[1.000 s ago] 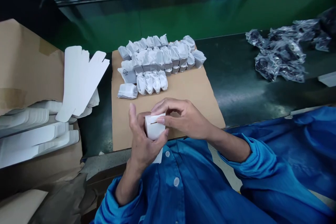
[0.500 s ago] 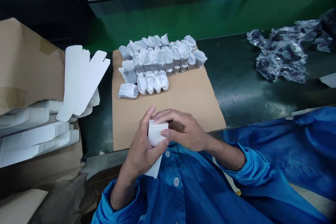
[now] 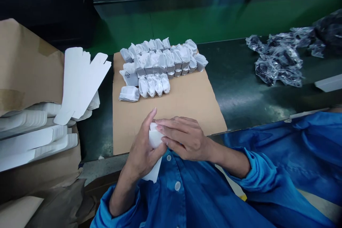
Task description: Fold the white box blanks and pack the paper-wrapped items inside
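Observation:
A small white cardboard box [image 3: 155, 137] is held upright in front of my chest, near the front edge of the cardboard sheet [image 3: 187, 103]. My left hand [image 3: 145, 149] wraps round it, with the thumb and fingers on its sides. A white flap of the box hangs out below that hand. My right hand [image 3: 184, 137] presses against the box's top and right side with its fingers together, covering part of it. Behind them, small grey items wrapped in white bags [image 3: 160, 60] stand in rows on the sheet.
At the left, a brown carton [image 3: 29, 67] holds stacks of flat white box blanks [image 3: 77, 82]. Black items in clear plastic [image 3: 279, 60] lie on the dark bench at the right, near a white strip [image 3: 330, 83]. Blue clothing of another person [image 3: 288, 139] is at the right.
My right hand has shifted from gripping the box's upper edge to lying with straighter fingers over its top and right side. My left hand keeps its hold. The view has shifted slightly.

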`<state>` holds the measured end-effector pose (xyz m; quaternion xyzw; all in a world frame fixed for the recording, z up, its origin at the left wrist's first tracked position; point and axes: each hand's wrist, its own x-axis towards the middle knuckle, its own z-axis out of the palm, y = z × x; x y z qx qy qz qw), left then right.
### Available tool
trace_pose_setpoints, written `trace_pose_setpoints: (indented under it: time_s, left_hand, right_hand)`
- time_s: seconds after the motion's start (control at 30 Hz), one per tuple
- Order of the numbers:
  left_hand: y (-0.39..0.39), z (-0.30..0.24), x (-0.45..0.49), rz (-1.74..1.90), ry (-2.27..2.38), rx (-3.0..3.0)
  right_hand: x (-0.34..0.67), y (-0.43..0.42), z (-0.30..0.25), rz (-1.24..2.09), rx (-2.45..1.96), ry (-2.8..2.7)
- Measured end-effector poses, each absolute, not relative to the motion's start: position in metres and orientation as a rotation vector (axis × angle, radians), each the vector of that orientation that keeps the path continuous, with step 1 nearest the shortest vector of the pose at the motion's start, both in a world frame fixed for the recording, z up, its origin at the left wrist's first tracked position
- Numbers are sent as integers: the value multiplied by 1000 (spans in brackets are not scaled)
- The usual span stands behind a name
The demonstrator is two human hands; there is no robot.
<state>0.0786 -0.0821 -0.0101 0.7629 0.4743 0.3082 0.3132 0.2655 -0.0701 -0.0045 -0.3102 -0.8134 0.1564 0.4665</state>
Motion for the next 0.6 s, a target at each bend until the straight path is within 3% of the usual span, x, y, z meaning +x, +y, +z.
trace_pose_setpoints:
  time_s: [0.2,0.33,0.47,0.6]
  left_hand:
    - [-79,-12,78,857,1274,1952]
    - [-77,-21,74,1118,1470,1589]
    - [-67,-36,58,1498,1600,1024]
    - [-56,-47,32,1637,1677,1019]
  right_hand:
    - [264,-66,-4,671,-759,-2051]
    - [258,-39,18,909,-797,-2136]
    - [228,14,36,432,-1127,-2447]
    - [170,53,17,-41,-1087,-2783]
